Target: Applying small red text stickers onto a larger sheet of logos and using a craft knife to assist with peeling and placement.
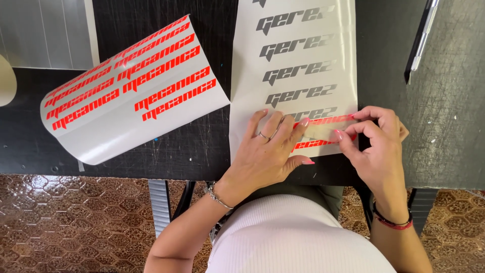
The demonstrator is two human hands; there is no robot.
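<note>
Glossy red decal strip (323, 132) — thin, angular lettering — lies on a grey-lettered backing sheet (295, 60); left hand (270, 151) presses flat, fingers spread; right hand (376, 146) pinches the strip's edge.

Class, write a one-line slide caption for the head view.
Left hand and right hand press a red decal strip onto a grey-lettered sheet.

I see a curled white decal sheet (134, 93) with red lettering at left, flat white sheet (295, 65) with grey lettering centre, red sticker strip (323, 132) at its lower edge
</note>
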